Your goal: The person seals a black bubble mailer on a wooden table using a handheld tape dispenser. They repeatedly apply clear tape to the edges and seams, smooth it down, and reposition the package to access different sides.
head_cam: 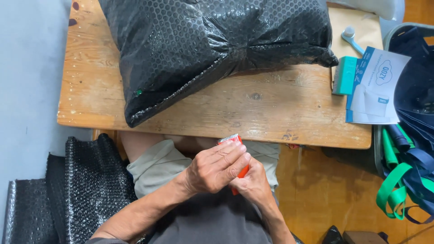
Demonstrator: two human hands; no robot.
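An orange lighter [241, 171] was held below the bench's [271, 113] near edge, pinched by the right hand [253, 185] while the left hand's [212, 169] fingers were pressed together over it, steadying it above the lap.

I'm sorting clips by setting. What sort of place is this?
Probably a small packing corner in a home or workshop: a worn wooden table carries a parcel in black bubble wrap, more bubble wrap lies on the floor, and a bin of bags stands alongside.
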